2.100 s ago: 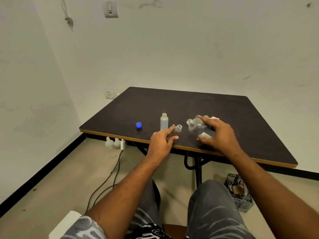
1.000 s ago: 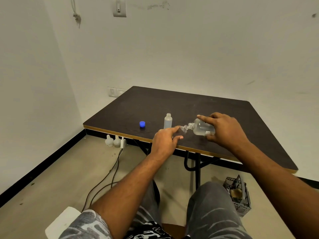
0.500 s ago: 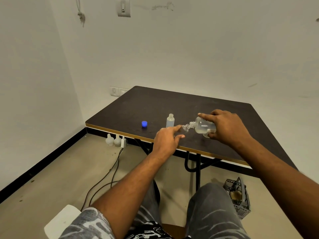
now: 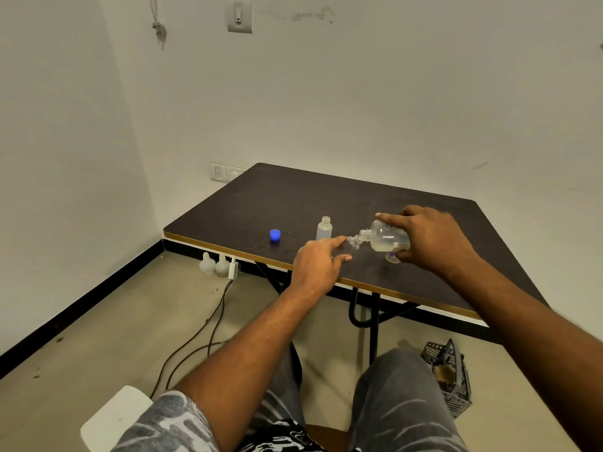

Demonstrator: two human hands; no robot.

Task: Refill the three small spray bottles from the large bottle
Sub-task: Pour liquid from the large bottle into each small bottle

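My right hand grips the large clear bottle, tipped on its side with its open neck pointing left. That neck meets the mouth of a small clear bottle, which my left hand holds between thumb and fingers near the table's front edge. Most of this small bottle is hidden behind my fingers. A second small bottle, uncapped and upright, stands just to the left. A blue cap lies further left on the dark table. A small clear piece sits under the large bottle.
The table's front edge has a yellow trim. On the floor under the table's left side stand two white containers beside a plug and cables. A dark crate sits on the floor at right. My knees are below the table edge.
My right hand lifted the large bottle, tipped it flatter and brought its neck onto the small bottle held by my left hand. The camera shifted slightly.
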